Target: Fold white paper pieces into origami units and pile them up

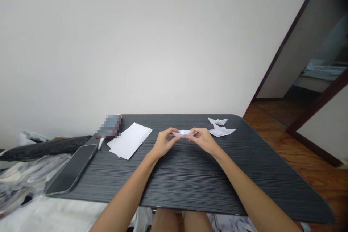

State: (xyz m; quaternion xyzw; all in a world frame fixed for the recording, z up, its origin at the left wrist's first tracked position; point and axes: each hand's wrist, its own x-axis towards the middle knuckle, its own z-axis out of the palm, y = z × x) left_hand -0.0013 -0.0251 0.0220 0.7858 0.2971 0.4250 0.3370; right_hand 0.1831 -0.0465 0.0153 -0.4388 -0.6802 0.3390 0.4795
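Note:
A small folded white paper boat point(184, 134) is held level between my two hands over the middle of the dark table. My left hand point(165, 142) pinches its left tip between thumb and fingers. At the other end, my right hand point(202, 138) grips the right tip the same way. Just right of my right hand, one folded paper boat point(222, 131) rests on the table, with another paper boat point(217, 121) behind it. To the left of my left hand lie loose sheets of white paper point(130, 140), slightly fanned.
The dark, wood-grained table point(190, 177) stands against a white wall. A phone point(72, 168) lies at its left edge, near a blurred-out object point(109, 127) and a small white strip point(100, 144). Plastic-wrapped items point(35, 170) are heaped left of the table. A doorway opens at right.

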